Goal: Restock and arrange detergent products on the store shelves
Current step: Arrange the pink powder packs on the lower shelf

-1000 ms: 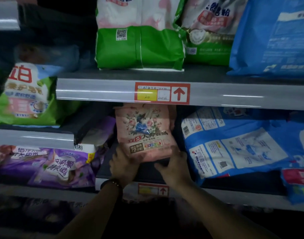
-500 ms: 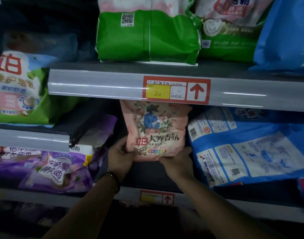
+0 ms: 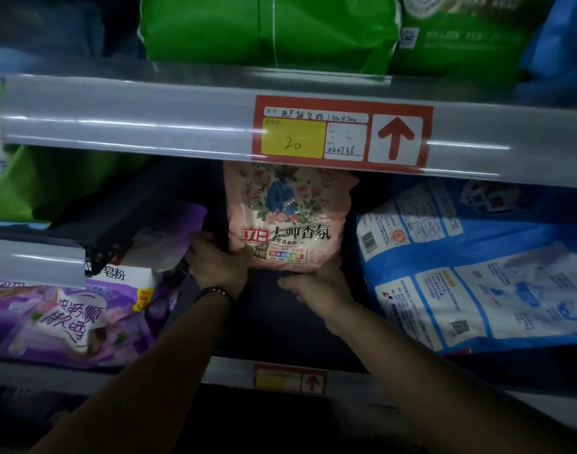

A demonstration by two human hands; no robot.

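- Hands grip the pink flower-printed plastic bag of washing powder (image 3: 288,221) at its bottom corners. The left hand (image 3: 218,268) is curled round the lower left edge. The right hand (image 3: 316,285) cups the lower right corner, thumb stretched along the base.
- Gripping low on both sides probably steadies a soft bag that would otherwise slump or tip, and lets it be squared with its printed face outward.
- That bag stands upright at the centre of the frame, on the dark shelf board (image 3: 280,335). Its top is tucked behind the grey plastic price rail (image 3: 116,126) of the shelf above.
- On that rail, directly over the bag, a red-bordered price label (image 3: 342,134) carries an arrow pointing up.
- Just right of the bag, a large blue plastic detergent bag (image 3: 477,276) leans leftwards, so the slot looks narrow on that side.
- At the lower left of the frame lies a purple detergent bag (image 3: 67,316), close to the left wrist, which wears a dark bracelet (image 3: 215,291).
- Green plastic detergent bags (image 3: 267,27) fill the shelf at the top of the frame.
- Headroom under the rail looks tight, so lifting the bag could catch its top.
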